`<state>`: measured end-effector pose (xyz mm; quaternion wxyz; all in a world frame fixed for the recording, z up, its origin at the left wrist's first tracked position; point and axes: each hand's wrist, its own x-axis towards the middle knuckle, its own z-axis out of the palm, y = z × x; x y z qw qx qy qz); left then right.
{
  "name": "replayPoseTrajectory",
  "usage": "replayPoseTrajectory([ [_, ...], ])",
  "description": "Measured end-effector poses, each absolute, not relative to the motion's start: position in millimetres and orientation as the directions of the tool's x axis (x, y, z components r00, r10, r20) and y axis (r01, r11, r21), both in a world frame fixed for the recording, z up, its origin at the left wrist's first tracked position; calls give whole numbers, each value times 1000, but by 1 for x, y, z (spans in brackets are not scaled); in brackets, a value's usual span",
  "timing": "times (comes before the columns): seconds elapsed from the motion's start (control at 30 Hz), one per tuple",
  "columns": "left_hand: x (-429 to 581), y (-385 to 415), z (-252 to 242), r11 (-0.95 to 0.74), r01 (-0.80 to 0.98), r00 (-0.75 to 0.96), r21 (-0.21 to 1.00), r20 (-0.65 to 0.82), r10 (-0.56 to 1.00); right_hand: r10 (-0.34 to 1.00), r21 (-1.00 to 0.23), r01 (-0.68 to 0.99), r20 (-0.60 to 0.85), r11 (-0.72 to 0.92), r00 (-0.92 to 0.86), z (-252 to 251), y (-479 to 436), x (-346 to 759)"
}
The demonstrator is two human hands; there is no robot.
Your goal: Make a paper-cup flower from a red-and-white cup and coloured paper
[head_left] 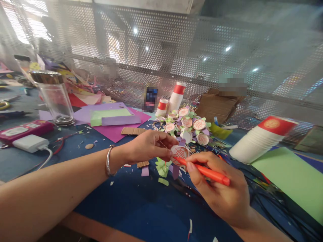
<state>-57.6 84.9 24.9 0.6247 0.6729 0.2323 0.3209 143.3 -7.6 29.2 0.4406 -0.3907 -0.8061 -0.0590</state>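
Between the fingers of my left hand (153, 146) is a small round white paper disc (180, 153) with a red crosshatch drawn on its face. My right hand (219, 185) grips a red marker pen (209, 173), and its tip meets the disc's surface. Green paper leaves (163, 167) and purple strips hang just below the disc. Right behind my hands lies a heap of similar paper pieces (199, 124), several with red-patterned round faces and green and purple paper parts. A silver bangle (108, 161) circles my left wrist.
Stacked paper cups (262, 137) lean at the right beside green paper (292, 181); more cups (176, 95) stand behind the heap. To the left are a glass bottle (54, 97), coloured paper (111, 134) and a power strip (27, 129). Black cables (270, 205) and scraps litter the blue table.
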Motion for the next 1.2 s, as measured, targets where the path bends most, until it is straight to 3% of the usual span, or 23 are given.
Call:
replayPoseTrajectory([
  [1.2,-57,84,29,-181,-94,619,979,200,760,561,-240,706,784,667,-264,30,-7,146],
])
